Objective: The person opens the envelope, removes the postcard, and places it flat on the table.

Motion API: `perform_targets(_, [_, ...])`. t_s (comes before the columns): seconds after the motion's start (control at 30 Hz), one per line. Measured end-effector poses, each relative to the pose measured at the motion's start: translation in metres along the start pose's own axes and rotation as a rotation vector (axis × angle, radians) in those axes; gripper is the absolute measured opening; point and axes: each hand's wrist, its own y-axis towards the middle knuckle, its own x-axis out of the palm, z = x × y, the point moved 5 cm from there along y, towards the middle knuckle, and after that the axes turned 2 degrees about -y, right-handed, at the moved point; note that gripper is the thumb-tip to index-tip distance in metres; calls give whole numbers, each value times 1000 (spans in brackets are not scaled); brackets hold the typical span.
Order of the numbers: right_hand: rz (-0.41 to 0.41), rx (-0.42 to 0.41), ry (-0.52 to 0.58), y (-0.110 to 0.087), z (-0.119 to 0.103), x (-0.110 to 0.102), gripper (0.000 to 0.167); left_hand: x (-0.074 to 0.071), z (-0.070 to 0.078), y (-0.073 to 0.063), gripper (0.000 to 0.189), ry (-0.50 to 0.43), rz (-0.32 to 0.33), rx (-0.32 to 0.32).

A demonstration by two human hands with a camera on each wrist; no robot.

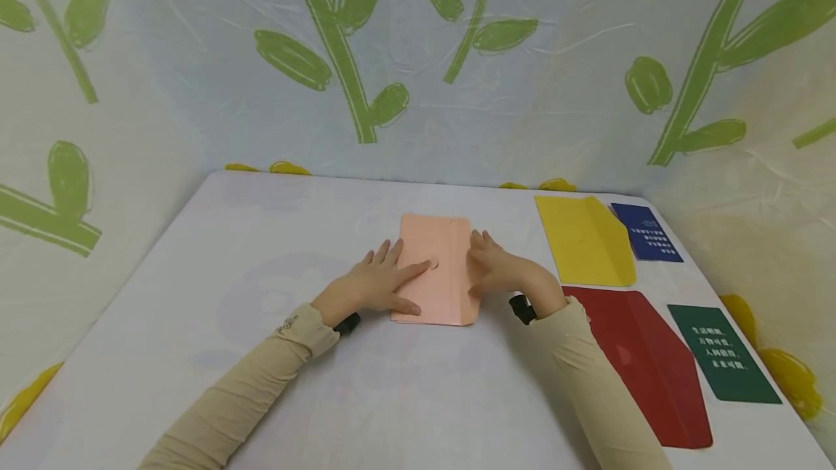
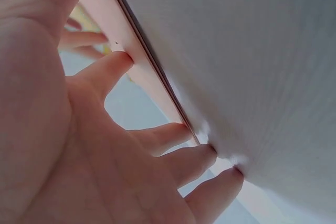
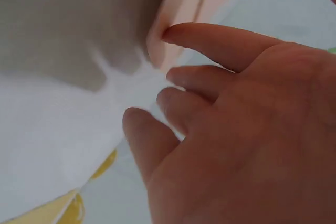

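A pink envelope lies on the white table in front of me, its flap along the right side. My left hand rests on the envelope's left part with fingers spread, one fingertip by a small curved mark. In the left wrist view, fingertips press on the pink paper, while the outer ones reach past its edge onto the table. My right hand touches the flap side. From the right wrist, the index finger is seen extended onto the flap, with the other fingers loosely bent beside it.
On the right side lie a yellow envelope and, partly under my right forearm in the head view, a red envelope. Beside them are a blue card and a green card, both with white writing. Flower-patterned cloth surrounds the table.
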Motion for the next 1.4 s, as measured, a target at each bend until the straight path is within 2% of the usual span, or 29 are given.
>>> perform_targets(0.13, [-42, 2, 29, 6, 4, 7, 87, 0, -1, 1, 86, -8, 9, -3])
perform_targets(0.33, [-32, 16, 32, 8, 5, 10, 87, -4, 1, 7, 87, 2, 28, 2])
perform_targets(0.6, [-43, 37, 14, 7, 1, 12, 74, -18, 22, 26, 75, 94, -8, 36])
perform_targets(0.8, [17, -11, -50, 10, -6, 12, 60, -19, 36, 35, 94, 102, -35, 16])
perform_targets(1.03, [36, -40, -87, 11, -10, 13, 60, -19, 40, 39, 105, 181, -19, -5])
perform_targets(1.2, [9, -29, -44, 12, -11, 15, 64, -20, 37, 39, 107, 152, -10, -12])
perform_targets(1.4, [-40, -1, 4, 12, -9, 18, 67, -21, 35, 37, 105, 96, 18, 32])
